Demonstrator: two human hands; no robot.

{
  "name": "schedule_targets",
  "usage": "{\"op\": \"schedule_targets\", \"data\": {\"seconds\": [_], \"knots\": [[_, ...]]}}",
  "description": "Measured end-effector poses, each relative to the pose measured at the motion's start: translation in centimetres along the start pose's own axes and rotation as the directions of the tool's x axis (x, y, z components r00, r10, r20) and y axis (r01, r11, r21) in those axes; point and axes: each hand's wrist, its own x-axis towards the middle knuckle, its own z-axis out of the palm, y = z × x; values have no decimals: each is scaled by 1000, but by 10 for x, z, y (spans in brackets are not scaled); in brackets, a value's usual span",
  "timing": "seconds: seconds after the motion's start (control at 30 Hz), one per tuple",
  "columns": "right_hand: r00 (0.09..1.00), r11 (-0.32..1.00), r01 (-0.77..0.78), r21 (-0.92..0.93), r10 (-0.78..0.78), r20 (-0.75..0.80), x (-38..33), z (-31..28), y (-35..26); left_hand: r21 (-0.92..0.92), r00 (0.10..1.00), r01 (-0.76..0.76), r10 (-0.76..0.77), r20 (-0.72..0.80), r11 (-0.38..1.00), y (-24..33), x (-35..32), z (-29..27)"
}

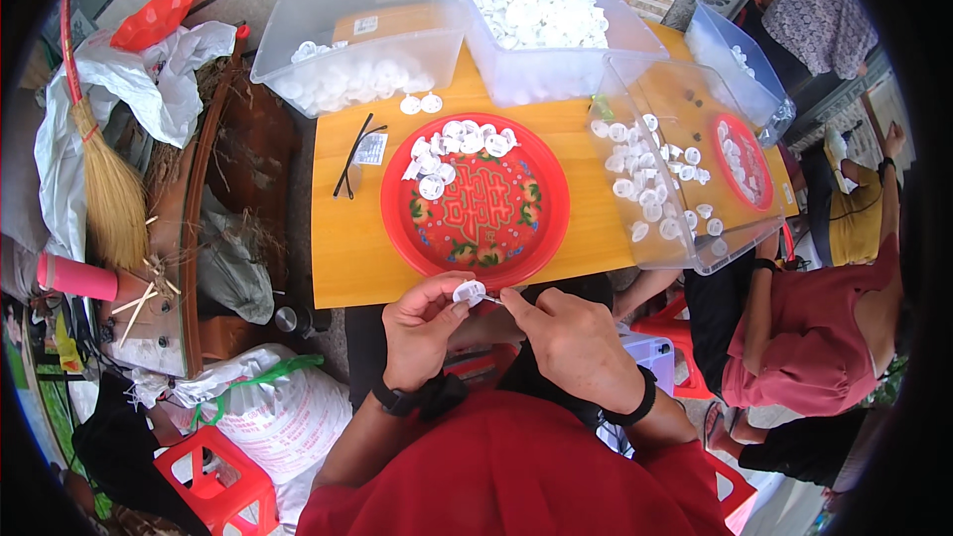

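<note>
Just off the table's near edge, my left hand [421,330] pinches a small round white plastic part [469,292] between thumb and fingers. My right hand [581,345] is closed around a thin tool [491,299], its slim metallic tip reaching the side of that part; most of the tool is hidden, so its kind is unclear. Beyond my hands lies a round red tray [544,246] with a patterned bottom. Several similar white parts [463,139] are heaped along its far side.
On the wooden table [342,268] stand a clear bin [288,40] and another bin [536,89], both holding white parts. Black-framed glasses [352,154] lie left of the tray. A transparent box [695,260] tilts at the right, near a seated person in pink [804,347]. A broom [109,194] leans left.
</note>
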Motion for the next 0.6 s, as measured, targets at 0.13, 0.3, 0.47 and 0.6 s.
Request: {"op": "schedule_targets", "data": {"seconds": [0.13,0.3,0.47,0.6], "knots": [[1000,1000,18,-15,-18,23,0,4,-3,74,1000,9,-9,2,997,1,-2,0],[996,994,85,-74,-86,-3,2,7,-3,159,1000,5,-8,19,987,1,-4,-1],[990,959,129,-252,-140,-26,4,6,-12,169,999,26,-23,-24,985,-1,-6,1],[976,889,208,-408,-216,29,9,9,-16,217,996,27,-7,-94,976,-5,-9,2]]}}
